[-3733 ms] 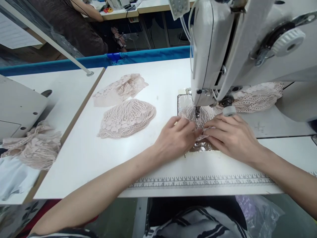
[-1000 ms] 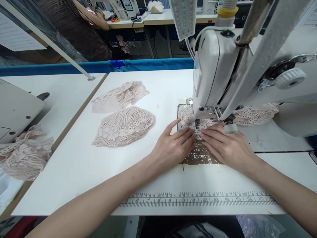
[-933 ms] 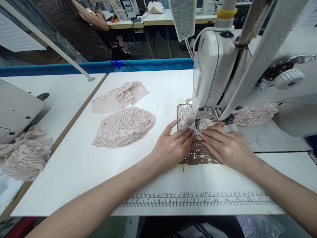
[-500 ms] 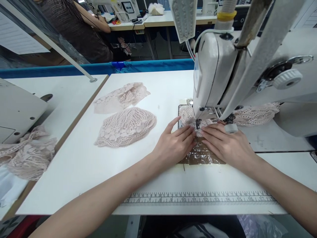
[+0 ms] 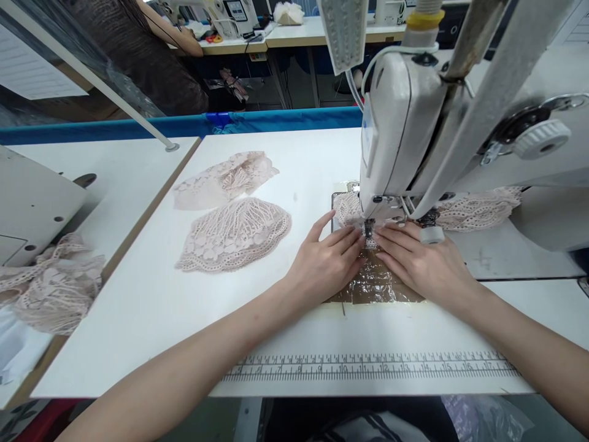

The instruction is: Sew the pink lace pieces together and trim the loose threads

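Under the head of the sewing machine (image 5: 391, 123) lies a pale pink lace piece (image 5: 348, 209), with the presser foot (image 5: 369, 227) down over it. My left hand (image 5: 326, 255) rests flat just left of the foot, its fingertips at the lace and its thumb side spread apart. To the right of the foot my right hand (image 5: 421, 258) lies flat, fingers stretched out toward the needle area. Both palms are over brown taped sheet (image 5: 380, 282) on the table. More lace (image 5: 485, 209) lies behind my right hand, beneath the machine arm; its link to the piece is hidden.
Two lace pieces, a crocheted-looking one (image 5: 237, 236) and a sheerer one (image 5: 230, 178), lie left on the white table (image 5: 151, 301). A printed ruler (image 5: 368, 368) runs along the front edge. Bunched lace (image 5: 59, 288) lies at far left. A person (image 5: 138, 55) works beyond the blue edge.
The lace's near edge has slid away from me under the foot, so less of it shows between my hands. My hands have shifted only slightly, and the view has tilted a little.
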The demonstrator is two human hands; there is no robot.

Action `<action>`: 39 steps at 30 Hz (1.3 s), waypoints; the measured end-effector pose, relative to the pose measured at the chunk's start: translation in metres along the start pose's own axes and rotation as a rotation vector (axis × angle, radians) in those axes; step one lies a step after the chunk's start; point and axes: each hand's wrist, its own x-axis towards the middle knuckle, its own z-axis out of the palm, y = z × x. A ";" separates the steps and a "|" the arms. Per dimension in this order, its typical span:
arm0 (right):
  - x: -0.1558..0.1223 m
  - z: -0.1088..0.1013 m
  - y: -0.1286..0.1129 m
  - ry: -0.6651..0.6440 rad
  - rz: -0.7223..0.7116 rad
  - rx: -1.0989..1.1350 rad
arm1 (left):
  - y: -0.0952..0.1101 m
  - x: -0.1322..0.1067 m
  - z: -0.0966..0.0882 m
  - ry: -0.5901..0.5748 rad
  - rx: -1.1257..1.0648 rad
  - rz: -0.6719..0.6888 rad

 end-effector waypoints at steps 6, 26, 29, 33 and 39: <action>0.000 0.003 0.000 -0.036 0.020 -0.005 | -0.001 0.002 0.000 -0.006 -0.021 -0.018; 0.001 0.002 -0.001 -0.059 0.053 -0.020 | -0.005 0.003 -0.003 0.001 -0.011 -0.040; 0.002 0.002 -0.001 -0.053 0.044 -0.021 | -0.013 0.006 -0.004 -0.022 -0.001 -0.085; 0.003 -0.002 0.000 -0.037 0.043 -0.024 | -0.016 0.004 -0.007 -0.065 0.091 -0.069; -0.001 -0.011 -0.004 0.047 0.010 0.001 | -0.009 0.000 -0.018 0.110 0.151 0.020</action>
